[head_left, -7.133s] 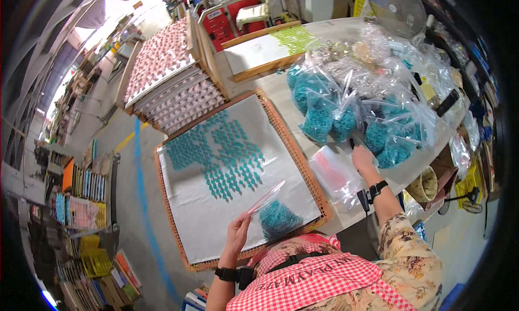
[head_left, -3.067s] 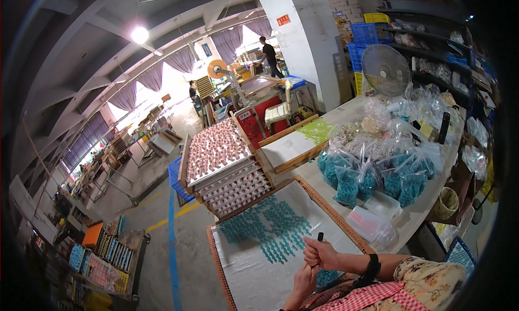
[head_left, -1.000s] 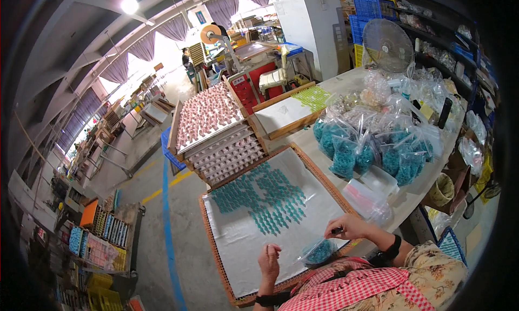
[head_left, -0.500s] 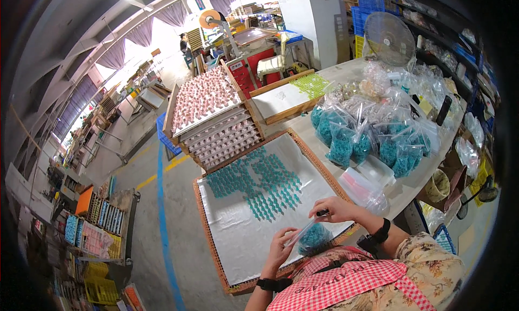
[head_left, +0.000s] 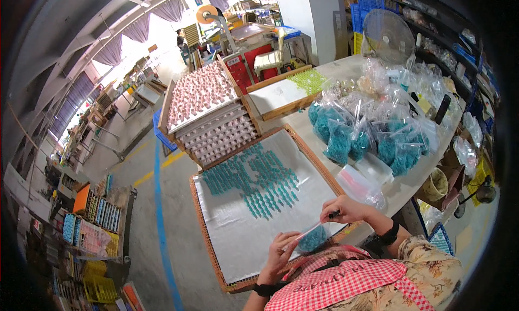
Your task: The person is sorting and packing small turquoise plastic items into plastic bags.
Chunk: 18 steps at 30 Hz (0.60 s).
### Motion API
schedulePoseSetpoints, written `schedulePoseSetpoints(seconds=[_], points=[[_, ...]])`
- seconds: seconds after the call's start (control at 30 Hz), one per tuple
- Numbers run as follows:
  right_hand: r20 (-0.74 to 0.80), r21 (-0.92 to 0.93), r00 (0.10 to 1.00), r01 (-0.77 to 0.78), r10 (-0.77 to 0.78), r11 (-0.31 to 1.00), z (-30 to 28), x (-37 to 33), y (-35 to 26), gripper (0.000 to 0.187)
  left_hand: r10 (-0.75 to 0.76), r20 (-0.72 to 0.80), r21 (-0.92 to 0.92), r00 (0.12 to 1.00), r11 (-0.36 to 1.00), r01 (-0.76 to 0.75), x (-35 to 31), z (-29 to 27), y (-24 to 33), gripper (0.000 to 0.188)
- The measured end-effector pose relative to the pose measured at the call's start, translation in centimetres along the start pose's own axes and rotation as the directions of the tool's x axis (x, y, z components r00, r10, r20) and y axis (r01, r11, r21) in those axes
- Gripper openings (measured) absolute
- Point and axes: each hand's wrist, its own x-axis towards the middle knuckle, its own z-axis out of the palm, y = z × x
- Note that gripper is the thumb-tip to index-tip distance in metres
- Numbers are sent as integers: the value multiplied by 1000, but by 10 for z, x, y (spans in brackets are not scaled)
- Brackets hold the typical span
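Observation:
A clear zip bag (head_left: 312, 239) with small teal pieces inside hangs in front of the apron, over the near edge of the tray. My left hand (head_left: 281, 251) pinches one end of its pinkish top strip. At the other end, my right hand (head_left: 347, 209) has its fingers closed on the strip, and a short black stick-like tool (head_left: 333, 214) juts from the same grip. The strip is stretched nearly straight between both hands. Beyond them, rows of teal pieces (head_left: 270, 189) lie on the white sheet of a wooden-framed tray (head_left: 230, 230).
Stacked trays of pink-and-white pieces (head_left: 203, 95) stand at the far left of the table. Filled bags of teal pieces (head_left: 340, 143) crowd the right side, near flat empty bags (head_left: 359, 186). Behind are a tray with green pieces (head_left: 308, 81) and a fan (head_left: 388, 38).
My right hand has shifted right along the bag's top, away from my left hand. The strip between them now looks straighter and flatter. The whole view has drifted slightly.

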Motion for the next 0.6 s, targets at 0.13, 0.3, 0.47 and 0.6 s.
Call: schedulePoseSetpoints(seconds=[0.13,0.3,0.47,0.6], points=[[-100,48,994,41,-36,998,8,7,18,9,64,-24,19,998,998,-63,6,6,-24,27],[-76,-56,997,16,-20,998,0,27,17,17,-40,7,23,999,999,40,27,14,-33,29],[-259,-69,966,-24,5,997,-8,20,6,21,-269,58,-147,961,950,275,20,17,-31,42],[-607,189,793,205,-50,960,-10,15,-16,57,-425,50,-408,904,817,407,18,25,-26,45]])
